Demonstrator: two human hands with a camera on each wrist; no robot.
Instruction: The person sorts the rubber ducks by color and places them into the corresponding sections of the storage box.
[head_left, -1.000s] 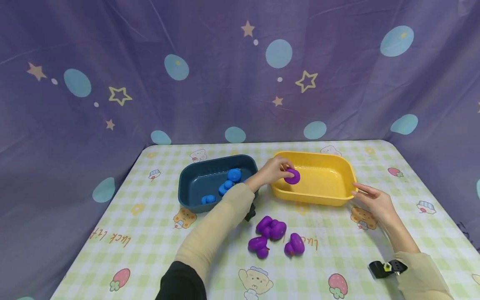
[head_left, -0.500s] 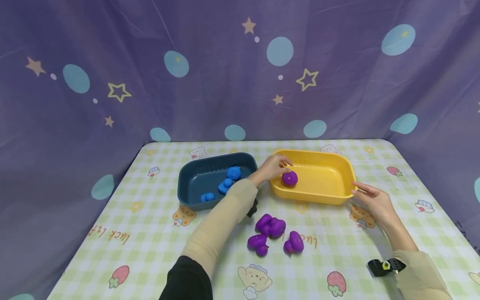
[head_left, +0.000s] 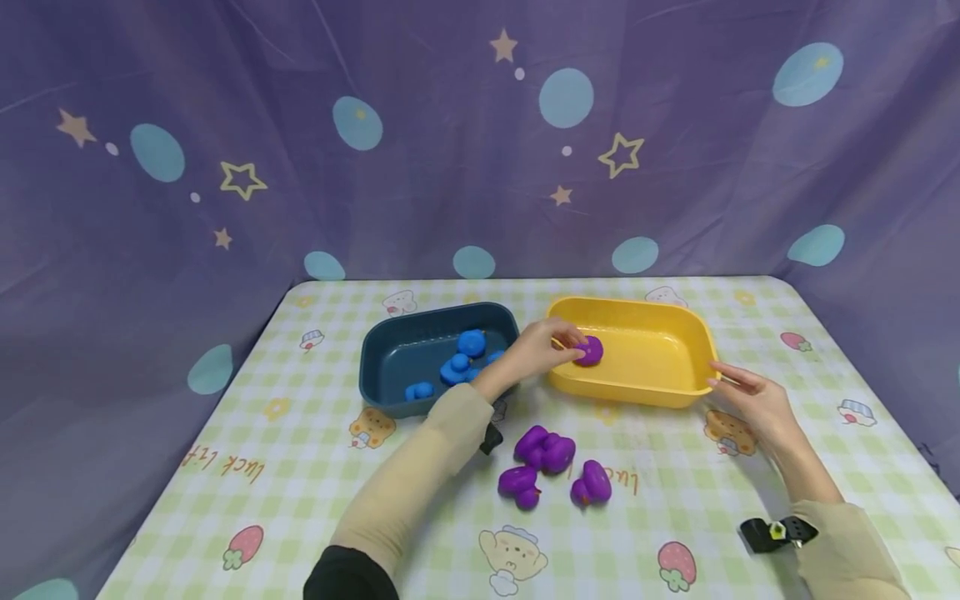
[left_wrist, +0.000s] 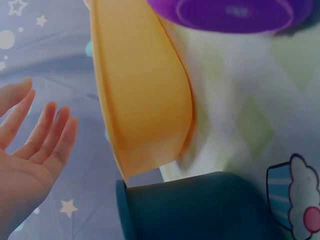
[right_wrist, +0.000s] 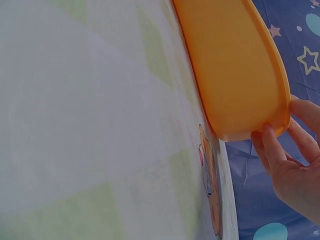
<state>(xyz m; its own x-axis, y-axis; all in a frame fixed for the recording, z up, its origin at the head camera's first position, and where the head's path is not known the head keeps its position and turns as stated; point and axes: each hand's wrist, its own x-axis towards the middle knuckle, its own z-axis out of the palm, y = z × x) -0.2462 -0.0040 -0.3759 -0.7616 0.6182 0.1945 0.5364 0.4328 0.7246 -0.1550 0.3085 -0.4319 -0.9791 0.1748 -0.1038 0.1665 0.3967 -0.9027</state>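
Note:
My left hand hovers over the left end of the yellow basin, fingertips beside a purple rubber duck in it. The left wrist view shows this hand with fingers spread and nothing between them. At the basin's right end, my right hand touches the rim and outer wall with fairly straight fingers. These fingers show against the end wall in the right wrist view. More purple rubber ducks lie on the table in front of the basin.
A dark blue basin holding several blue rubber ducks stands left of the yellow one, partly behind my left forearm. A checked cloth covers the table, and a purple starred curtain hangs behind it.
My left hand has let go of the purple rubber duck, which came down into the yellow basin, and has drawn back slightly left. The right hand stays at the basin's end.

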